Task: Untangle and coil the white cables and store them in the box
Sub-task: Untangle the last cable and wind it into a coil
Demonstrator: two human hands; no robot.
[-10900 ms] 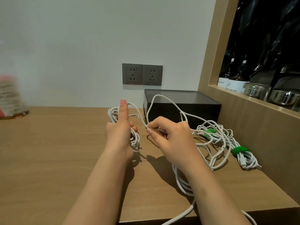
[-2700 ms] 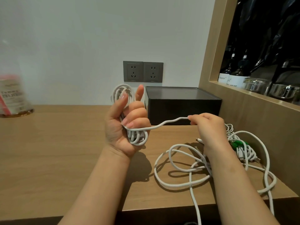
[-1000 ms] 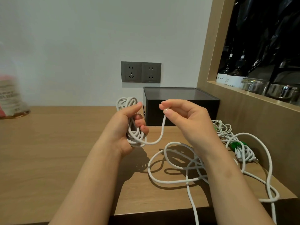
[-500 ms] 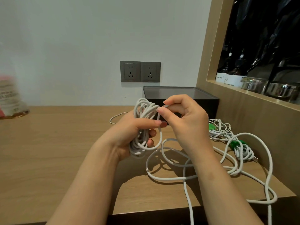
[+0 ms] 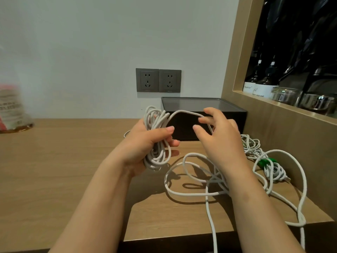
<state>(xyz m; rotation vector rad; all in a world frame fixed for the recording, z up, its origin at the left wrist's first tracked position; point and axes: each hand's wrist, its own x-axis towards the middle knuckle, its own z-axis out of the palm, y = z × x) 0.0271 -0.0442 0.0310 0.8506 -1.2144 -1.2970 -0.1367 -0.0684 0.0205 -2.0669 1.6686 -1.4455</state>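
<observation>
My left hand [image 5: 140,145] grips a coil of white cable [image 5: 156,157] held upright above the wooden table. From the coil's top a strand arcs right to my right hand [image 5: 220,145], whose fingers are spread and loose, with the strand running across them. The rest of that cable lies in loose loops [image 5: 182,192] on the table under my right hand and trails off the front edge. The dark box [image 5: 184,132] stands behind my hands against the wall, its lid on.
White cable bundles with green ties [image 5: 264,162] lie at the right by the wooden side panel. Two wall sockets [image 5: 158,80] sit above the box. A blurred container [image 5: 11,108] stands far left. Bottles [image 5: 259,86] fill the shelf niche on the right.
My right hand has let go of its pinch at the coil's top and moved right with fingers spread. The coil in my left hand has gained another loop.
</observation>
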